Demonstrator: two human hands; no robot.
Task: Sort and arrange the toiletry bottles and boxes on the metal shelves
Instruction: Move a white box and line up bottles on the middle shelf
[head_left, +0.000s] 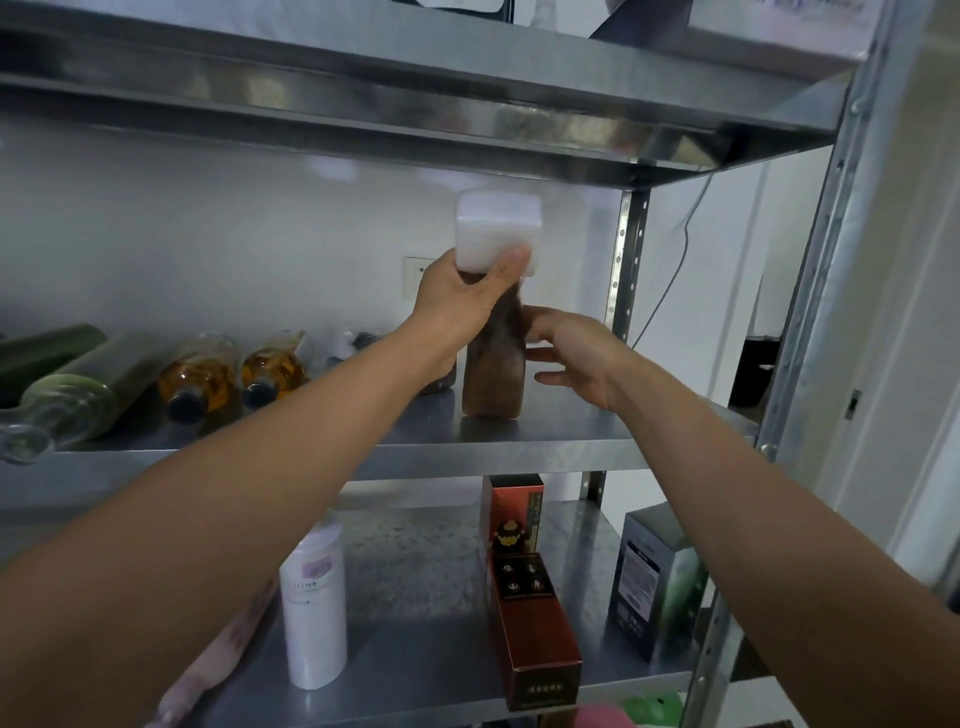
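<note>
Brown bottle (492, 374) upright between hands; left hand (457, 306) grasps white cap (497, 228), likely positioning; right hand (576, 353) straight-fingered alongside, likely steadying.

Storeroom with stocked steel shelving (519, 449)

Back there, a plain white wall (208, 234) carries a small white rectangular socket plate (414, 278), a thin grey cable (686, 231) dangles off to its right, and a dark boxy shape (753, 371) sits beyond, too dim to identify.
</note>
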